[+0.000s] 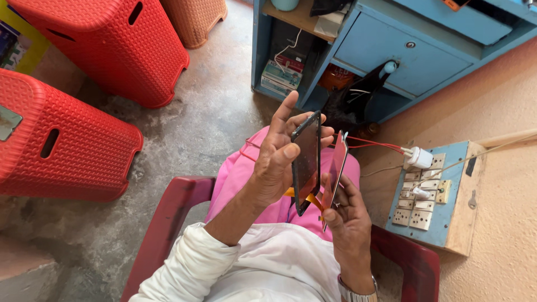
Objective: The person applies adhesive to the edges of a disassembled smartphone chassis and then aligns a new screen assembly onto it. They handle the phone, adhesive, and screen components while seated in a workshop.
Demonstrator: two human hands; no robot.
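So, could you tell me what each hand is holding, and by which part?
The left hand grips the phone screen by its long edges. The right hand holds the phone body by its lower edge. An orange ribbon cable joins them.

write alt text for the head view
Two hands hold an opened phone apart over a pink lap: the left hand grips the dark screen, the right hand the red-edged back, an orange ribbon joining them. Red stools stand on the floor.

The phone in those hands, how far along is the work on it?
Done: the screen is lifted off the phone body. In hand: left hand holds the screen, right hand the body. Left: an orange ribbon seems to link them.
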